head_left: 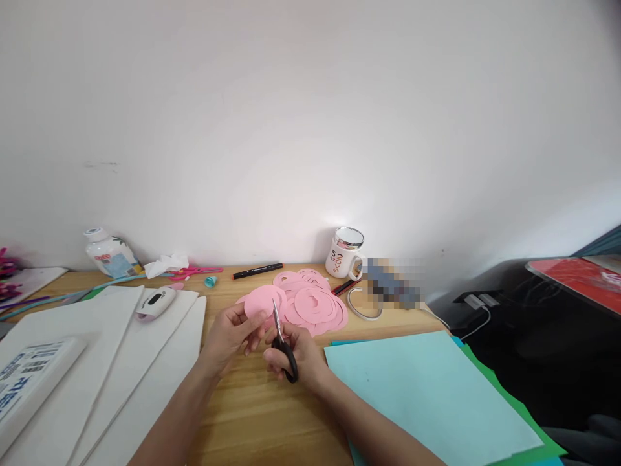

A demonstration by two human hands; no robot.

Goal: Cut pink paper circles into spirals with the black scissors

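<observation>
My left hand (231, 333) pinches a pink paper circle (261, 305) and holds it up above the wooden desk (252, 414). My right hand (297, 355) grips black-handled scissors (284, 346), whose blades point up into the lower edge of that circle. Just behind the hands lies a pile of pink paper rings and spirals (313, 303).
White sheets (116, 362) cover the desk's left side, with a small white device (156, 302) on them. Light blue and green paper (431, 395) lies to the right. At the back stand a mug (345, 252), a black marker (257, 270), a white bottle (109, 254) and crumpled tissue (165, 264).
</observation>
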